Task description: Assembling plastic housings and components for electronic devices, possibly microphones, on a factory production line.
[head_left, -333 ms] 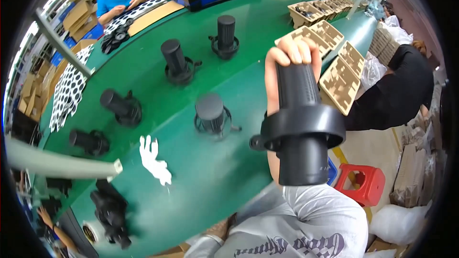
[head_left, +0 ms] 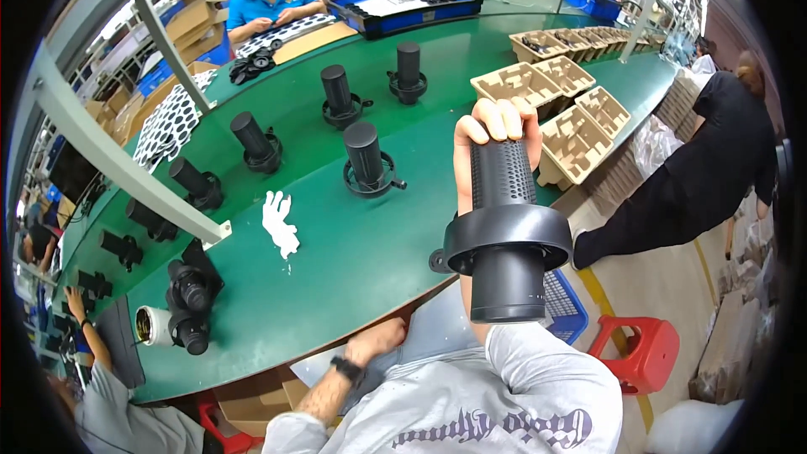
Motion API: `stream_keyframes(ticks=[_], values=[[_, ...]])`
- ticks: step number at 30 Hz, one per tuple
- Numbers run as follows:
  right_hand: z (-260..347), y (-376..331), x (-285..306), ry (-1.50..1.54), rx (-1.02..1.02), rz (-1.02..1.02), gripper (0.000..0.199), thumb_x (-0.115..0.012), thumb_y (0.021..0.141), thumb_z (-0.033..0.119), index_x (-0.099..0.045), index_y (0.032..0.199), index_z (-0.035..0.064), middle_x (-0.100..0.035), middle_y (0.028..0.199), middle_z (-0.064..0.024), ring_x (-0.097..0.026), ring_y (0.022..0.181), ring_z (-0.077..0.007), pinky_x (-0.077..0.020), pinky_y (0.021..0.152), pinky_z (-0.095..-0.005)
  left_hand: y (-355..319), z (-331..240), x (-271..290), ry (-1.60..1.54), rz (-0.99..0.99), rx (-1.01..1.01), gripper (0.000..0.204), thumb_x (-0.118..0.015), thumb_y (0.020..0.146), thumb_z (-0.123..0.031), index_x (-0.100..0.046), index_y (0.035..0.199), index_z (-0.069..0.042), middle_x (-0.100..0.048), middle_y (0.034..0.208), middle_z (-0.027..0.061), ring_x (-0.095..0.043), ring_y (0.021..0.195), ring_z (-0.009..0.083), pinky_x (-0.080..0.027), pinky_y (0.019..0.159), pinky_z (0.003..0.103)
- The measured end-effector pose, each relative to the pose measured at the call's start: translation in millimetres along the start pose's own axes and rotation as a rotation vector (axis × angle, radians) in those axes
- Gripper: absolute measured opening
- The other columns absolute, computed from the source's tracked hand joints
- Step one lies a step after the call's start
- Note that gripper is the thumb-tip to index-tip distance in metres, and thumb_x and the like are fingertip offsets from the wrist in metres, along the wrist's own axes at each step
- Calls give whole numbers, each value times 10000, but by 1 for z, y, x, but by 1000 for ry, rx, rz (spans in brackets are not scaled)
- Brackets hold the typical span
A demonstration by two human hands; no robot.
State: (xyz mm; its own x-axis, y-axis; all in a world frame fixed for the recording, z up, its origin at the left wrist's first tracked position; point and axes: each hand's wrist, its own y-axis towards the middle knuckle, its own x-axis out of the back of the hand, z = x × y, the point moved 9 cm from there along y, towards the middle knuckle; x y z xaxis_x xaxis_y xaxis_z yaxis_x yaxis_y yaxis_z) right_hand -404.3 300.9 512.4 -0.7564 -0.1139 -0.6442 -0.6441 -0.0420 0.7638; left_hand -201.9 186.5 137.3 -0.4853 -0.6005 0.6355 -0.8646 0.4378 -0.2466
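Note:
My right hand [head_left: 501, 120] is wrapped around the perforated end of a black microphone [head_left: 508, 282], which has a wide ring-shaped mount around its middle. The smooth end points down toward me, and the palm is hidden behind the body. My left hand [head_left: 378, 341], with a dark band at the wrist, rests low by the table's front edge, near my lap; its fingers are mostly hidden. On the green table, a similar microphone [head_left: 365, 155] in a ring mount stands closest to the one I hold. A white glove [head_left: 279, 224] lies to its left.
Several more microphones [head_left: 255, 143] stand in a curved row. Brown moulded trays [head_left: 576, 145] are at right, a blue bin [head_left: 403, 23] at back. A metal post [head_left: 134, 151] crosses the left. A red stool [head_left: 636, 355] and a person in black [head_left: 672, 176] are at right; a co-worker [head_left: 273, 0] sits opposite.
The view has shifted, bringing my left hand and wrist band plainly into sight and showing more of the table's left side. My right hand still grips the microphone, now slightly further left in the picture.

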Motion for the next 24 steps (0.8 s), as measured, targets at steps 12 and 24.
stream_keyframes(ticks=[12,24], values=[[-75,17,15,91,-106,54,164,-494,947,211,-560,917,65,-537,730,-10,-484,735,-144,-417,655,-291,-123,-281,288,548,-1299,-613,378,-796,474,-82,-739,847,-114,-552,813,15,-569,738,188,-530,709,350],[-93,19,67,-14,-67,-109,210,-389,964,217,-500,861,70,-514,678,-43,-481,667,-198,-448,609,-358,-69,-235,317,444,-1318,-591,254,-776,598,70,-681,804,-43,-574,1004,95,-679,885,310,-511,910,505]])
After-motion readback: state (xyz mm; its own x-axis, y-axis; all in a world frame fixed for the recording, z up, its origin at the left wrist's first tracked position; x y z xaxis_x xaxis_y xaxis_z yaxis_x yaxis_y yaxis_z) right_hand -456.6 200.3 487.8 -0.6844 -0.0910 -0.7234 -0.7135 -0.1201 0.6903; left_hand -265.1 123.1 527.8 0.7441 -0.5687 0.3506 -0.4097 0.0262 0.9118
